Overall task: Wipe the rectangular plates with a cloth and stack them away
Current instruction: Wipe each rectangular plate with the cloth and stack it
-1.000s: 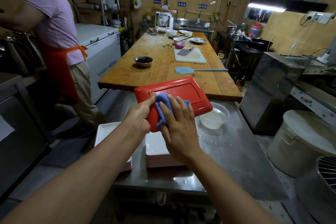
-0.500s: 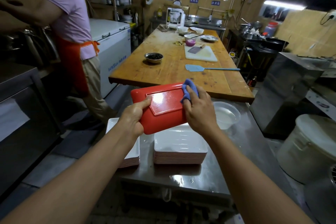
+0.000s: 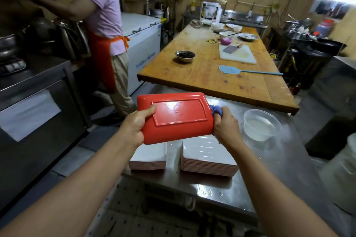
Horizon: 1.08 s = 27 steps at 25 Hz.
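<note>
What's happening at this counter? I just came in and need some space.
Someone is wiping a red rectangular plate, held underside-up over the steel counter. The left hand grips its left edge; the right hand pinches a blue cloth against the right edge. Two stacks of plates sit below.

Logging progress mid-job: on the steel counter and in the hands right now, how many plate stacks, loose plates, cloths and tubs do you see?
Plate stacks: 2, the left stack and the right stack, on the steel counter.
Loose plates: 1, the red plate, underside up, held by the left hand.
Cloths: 1, the blue cloth in the right hand.
Tubs: 1, the clear tub.
Total: 5.
</note>
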Available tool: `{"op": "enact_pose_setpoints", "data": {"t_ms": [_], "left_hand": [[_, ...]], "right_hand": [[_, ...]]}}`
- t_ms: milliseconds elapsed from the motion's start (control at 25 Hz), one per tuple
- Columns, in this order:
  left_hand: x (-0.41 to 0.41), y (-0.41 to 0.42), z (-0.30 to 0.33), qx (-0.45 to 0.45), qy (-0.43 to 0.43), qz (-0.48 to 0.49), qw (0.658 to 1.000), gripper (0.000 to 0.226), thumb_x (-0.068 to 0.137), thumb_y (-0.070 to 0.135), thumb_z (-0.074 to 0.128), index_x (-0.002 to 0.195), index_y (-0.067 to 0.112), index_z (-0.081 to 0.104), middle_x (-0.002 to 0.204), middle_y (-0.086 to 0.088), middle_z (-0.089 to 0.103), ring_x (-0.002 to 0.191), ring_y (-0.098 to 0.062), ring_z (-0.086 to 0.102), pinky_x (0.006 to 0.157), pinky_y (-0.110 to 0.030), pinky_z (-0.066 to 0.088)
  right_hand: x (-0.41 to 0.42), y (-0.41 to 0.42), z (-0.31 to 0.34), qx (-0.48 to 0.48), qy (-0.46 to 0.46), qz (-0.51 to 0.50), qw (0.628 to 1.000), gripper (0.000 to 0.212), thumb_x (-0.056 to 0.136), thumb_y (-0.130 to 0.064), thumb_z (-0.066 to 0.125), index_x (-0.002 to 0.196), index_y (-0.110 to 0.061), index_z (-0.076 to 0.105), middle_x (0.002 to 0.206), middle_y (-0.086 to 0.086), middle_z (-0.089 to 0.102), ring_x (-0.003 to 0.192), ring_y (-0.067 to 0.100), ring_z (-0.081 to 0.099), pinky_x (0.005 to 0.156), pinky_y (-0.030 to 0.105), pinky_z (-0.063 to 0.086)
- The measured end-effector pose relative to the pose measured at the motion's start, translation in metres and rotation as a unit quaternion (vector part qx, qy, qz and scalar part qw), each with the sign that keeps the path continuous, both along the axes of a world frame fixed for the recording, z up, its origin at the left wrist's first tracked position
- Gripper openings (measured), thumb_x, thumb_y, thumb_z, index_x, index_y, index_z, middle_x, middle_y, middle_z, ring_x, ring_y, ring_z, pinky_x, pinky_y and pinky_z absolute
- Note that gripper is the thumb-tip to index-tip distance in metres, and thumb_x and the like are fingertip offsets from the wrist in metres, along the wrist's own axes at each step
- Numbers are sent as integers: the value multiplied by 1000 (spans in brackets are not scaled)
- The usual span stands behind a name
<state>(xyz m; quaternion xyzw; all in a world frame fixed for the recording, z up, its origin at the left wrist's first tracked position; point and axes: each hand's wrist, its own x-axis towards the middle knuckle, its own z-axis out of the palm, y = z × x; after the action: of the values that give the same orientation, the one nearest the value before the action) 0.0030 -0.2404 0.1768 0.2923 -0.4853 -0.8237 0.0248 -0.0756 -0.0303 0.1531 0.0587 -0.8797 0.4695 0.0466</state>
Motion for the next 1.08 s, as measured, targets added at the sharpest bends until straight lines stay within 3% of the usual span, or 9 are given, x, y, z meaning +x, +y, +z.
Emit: {"op": "enact_pose_setpoints", "data": {"t_ms": [120,240,360,440,520,600,720,840,1080], "left_hand": [[4,-17,0,-58,49,42,996,13,83,15,68,94,15,62,88,-11,68,73,-24,66,63,-38,55],[6,-35,-3,-294,123,60,946,10,79,8,72,85,12,65,78,-9,67,62,-11,64,61,-29,53],[7,-42,-20,-564,143,-21,813,15,76,16,76,83,6,68,73,-10,65,66,-16,57,61,-35,47],[12,-38,-39,-709,130,-72,689,15,77,23,75,84,12,68,74,-3,61,69,-21,59,59,-32,43],[17,-32,-56,-805,125,-114,569,13,77,19,74,83,10,66,78,-7,62,73,-30,61,57,-35,48],[22,-27,-68,-838,133,-139,511,15,68,8,78,70,6,63,69,-10,59,64,-31,60,43,-31,43],[27,-20,-82,-864,139,-171,453,29,50,-4,83,54,7,57,53,-6,50,46,-25,53,33,-19,27],[30,-14,-98,-876,129,-196,422,32,44,-3,85,51,8,56,50,-5,49,43,-22,50,32,-17,29],[30,-12,-125,-860,105,-230,444,33,41,4,90,53,7,60,54,-7,54,46,-22,54,35,-17,29]], "right_hand": [[3,-9,-9,-9,-34,0,999,13,96,-26,44,102,-15,39,80,9,59,58,27,60,48,33,49],[9,-23,-10,-40,-56,26,997,9,95,-21,49,97,-15,43,76,7,56,51,20,54,33,18,37],[14,-33,-11,-62,-89,51,993,7,92,-12,50,98,-13,47,72,8,55,47,17,50,33,17,36],[16,-37,-15,-62,-109,58,990,12,91,-7,47,101,-13,46,70,10,54,44,18,48,32,17,34],[19,-37,-20,-60,-123,57,989,15,90,-4,43,103,-12,45,70,11,53,44,18,47,32,18,33],[22,-35,-24,-67,-133,58,987,13,90,-5,43,101,-11,45,69,9,53,45,19,46,32,18,33],[24,-29,-30,-76,-136,62,986,6,92,-9,44,98,-11,44,67,9,52,42,17,43,32,19,34],[23,-24,-35,-68,-132,61,987,7,93,-10,45,99,-13,45,68,8,53,41,16,44,33,18,34],[21,-21,-44,-56,-124,46,990,9,91,-11,48,99,-17,47,70,4,59,40,7,53,36,23,45]]}}
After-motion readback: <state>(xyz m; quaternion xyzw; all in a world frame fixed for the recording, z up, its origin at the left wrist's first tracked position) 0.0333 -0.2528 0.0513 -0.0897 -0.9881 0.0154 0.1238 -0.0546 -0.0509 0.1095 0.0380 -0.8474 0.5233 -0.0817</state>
